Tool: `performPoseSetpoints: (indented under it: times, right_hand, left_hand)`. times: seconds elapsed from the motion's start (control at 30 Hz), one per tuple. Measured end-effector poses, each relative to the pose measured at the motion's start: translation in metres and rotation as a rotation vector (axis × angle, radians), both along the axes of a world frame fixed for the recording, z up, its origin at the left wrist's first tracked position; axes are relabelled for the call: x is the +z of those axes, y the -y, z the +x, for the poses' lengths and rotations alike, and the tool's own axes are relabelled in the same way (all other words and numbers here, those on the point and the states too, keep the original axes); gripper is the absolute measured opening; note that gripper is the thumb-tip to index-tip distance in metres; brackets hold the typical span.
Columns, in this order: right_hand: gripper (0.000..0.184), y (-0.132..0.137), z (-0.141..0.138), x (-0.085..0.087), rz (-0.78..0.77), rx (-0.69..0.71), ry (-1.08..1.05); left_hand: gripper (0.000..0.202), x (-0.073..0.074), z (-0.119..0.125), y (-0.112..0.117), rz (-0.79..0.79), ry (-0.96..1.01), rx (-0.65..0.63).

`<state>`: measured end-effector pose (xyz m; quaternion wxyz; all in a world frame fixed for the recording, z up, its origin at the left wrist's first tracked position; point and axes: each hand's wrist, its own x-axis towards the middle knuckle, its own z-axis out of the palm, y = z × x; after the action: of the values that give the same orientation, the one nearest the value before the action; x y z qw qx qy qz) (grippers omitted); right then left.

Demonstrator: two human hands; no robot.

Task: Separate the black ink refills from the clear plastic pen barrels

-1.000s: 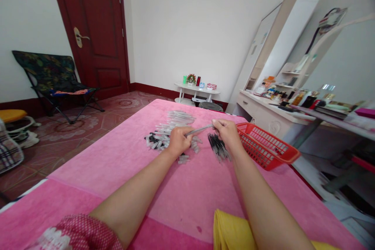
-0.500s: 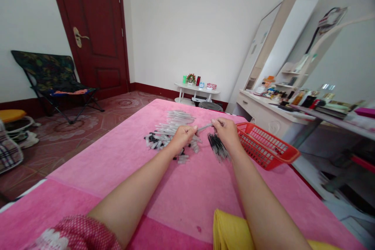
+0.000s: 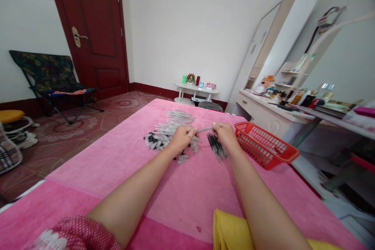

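Observation:
Both my hands are out over a pink blanket (image 3: 181,191). My left hand (image 3: 182,138) and my right hand (image 3: 225,133) are closed on the two ends of one thin clear pen barrel (image 3: 205,129), held level between them. Under and behind the left hand lies a heap of clear pen barrels and black caps (image 3: 166,131). A bundle of black pen refills (image 3: 216,147) lies just below my right hand. A red plastic basket (image 3: 263,147) sits right of that hand.
A dressing table (image 3: 272,109) crowded with bottles stands at the right with a tall mirror. A small white stand (image 3: 197,90) is beyond the bed. A folding chair (image 3: 49,80) and a dark red door (image 3: 90,31) are at the left. A yellow cloth (image 3: 231,230) lies near me.
My left hand has slid right along the pen barrel toward the right hand, so less of the barrel shows between them. The hands sit slightly higher in view.

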<state>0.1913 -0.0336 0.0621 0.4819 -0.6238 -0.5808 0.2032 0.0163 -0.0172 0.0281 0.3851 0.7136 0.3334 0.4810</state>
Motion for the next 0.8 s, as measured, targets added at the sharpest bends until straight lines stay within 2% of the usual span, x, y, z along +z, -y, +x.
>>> performPoseSetpoints:
  times: [0.13, 0.23, 0.3, 0.43, 0.6, 0.8]
  right_hand:
    - [0.027, 0.004, -0.011, 0.004, -0.097, 0.139, -0.399]
    - [0.034, 0.007, -0.015, 0.010, -0.085, 0.215, -0.552]
    - [0.037, 0.008, -0.015, 0.013, -0.058, 0.227, -0.570]
    - [0.038, 0.009, -0.018, 0.015, -0.037, 0.297, -0.609]
    - [0.035, 0.010, -0.025, 0.011, -0.009, 0.305, -0.399]
    - [0.024, 0.013, -0.019, 0.022, 0.063, 0.256, -0.352]
  left_hand:
    - [0.040, -0.003, 0.000, 0.000, 0.125, -0.041, 0.069]
    - [0.033, -0.007, 0.002, -0.002, 0.170, -0.037, 0.054]
    - [0.029, -0.009, 0.004, -0.003, 0.150, 0.003, 0.031]
    - [0.030, -0.010, 0.008, -0.003, -0.012, 0.112, -0.032]
    - [0.030, -0.008, 0.013, 0.000, -0.062, 0.169, -0.140]
    - [0.029, -0.011, 0.010, -0.003, -0.056, 0.123, -0.073]
